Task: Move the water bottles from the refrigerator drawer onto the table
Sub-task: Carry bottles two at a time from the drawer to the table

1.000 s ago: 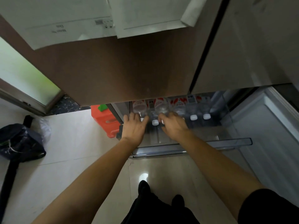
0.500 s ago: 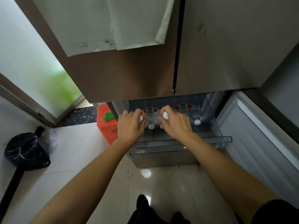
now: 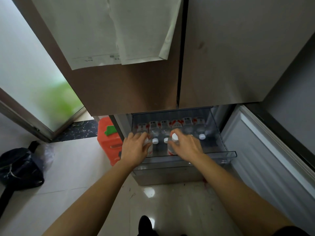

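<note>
A clear refrigerator drawer (image 3: 228, 154) stands pulled out below the brown fridge doors. Several water bottles (image 3: 197, 128) with red-and-white labels and white caps lie in a row inside, caps toward me. My left hand (image 3: 136, 147) is closed over the leftmost bottle (image 3: 141, 129), hiding its cap. My right hand (image 3: 186, 146) grips another water bottle (image 3: 171, 147), lifted so its white cap points up above my fingers. Two capped bottles lie between my hands.
An open fridge door (image 3: 265, 160) with a white inner liner stands at the right. An orange container (image 3: 109, 140) sits on the floor left of the drawer. A dark bag (image 3: 18, 167) lies at the far left. Papers (image 3: 109, 31) hang on the fridge front. My shoe (image 3: 144, 223) shows below.
My head has risen, so more of the fridge front shows. Both hands closed over bottles, and my right hand has lifted its bottle up from the row.
</note>
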`<action>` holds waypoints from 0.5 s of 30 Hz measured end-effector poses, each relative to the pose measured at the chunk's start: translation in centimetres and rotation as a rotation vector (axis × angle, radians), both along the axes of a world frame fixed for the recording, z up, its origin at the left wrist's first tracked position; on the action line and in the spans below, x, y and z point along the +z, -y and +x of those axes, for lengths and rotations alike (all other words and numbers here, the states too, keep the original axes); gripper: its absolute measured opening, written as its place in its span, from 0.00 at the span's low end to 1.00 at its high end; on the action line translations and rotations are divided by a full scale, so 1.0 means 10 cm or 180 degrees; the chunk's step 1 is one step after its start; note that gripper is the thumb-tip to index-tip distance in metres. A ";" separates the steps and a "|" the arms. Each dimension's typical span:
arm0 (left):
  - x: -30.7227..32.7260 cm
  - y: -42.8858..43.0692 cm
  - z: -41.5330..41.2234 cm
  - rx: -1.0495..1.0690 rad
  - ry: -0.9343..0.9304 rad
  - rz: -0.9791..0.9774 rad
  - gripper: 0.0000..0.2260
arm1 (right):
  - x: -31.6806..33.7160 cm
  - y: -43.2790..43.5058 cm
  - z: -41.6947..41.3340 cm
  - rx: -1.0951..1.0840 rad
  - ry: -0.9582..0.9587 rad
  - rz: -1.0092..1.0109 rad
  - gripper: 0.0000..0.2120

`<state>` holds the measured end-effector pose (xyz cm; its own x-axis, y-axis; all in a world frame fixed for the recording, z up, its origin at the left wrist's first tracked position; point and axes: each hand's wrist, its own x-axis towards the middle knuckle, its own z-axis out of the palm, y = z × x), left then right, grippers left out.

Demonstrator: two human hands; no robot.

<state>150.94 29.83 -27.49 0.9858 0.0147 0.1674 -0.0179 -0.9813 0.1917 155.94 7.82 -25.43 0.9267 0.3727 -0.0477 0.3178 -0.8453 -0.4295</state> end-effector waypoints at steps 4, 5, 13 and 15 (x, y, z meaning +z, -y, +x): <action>-0.04 -0.05 0.03 0.0354 -0.0083 -0.0589 0.15 | -0.12 -0.02 0.04 -0.0516 -0.0434 0.0283 0.25; -0.05 -0.06 0.04 0.0460 -0.0142 -0.0737 0.16 | -0.16 -0.03 0.04 -0.0590 -0.0593 0.0329 0.29; -0.09 -0.16 0.19 0.0906 -0.0626 -0.1388 0.31 | -0.39 -0.07 0.14 -0.0607 -0.1278 0.0370 0.44; -0.10 -0.15 0.24 0.0837 -0.0626 -0.1477 0.33 | -0.38 -0.08 0.18 -0.0672 -0.1302 0.0419 0.43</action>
<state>153.32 31.35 -28.50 0.9510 0.2920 -0.1016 0.2952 -0.7600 0.5790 157.73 8.57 -29.23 0.8979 0.2057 -0.3892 -0.0724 -0.8031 -0.5914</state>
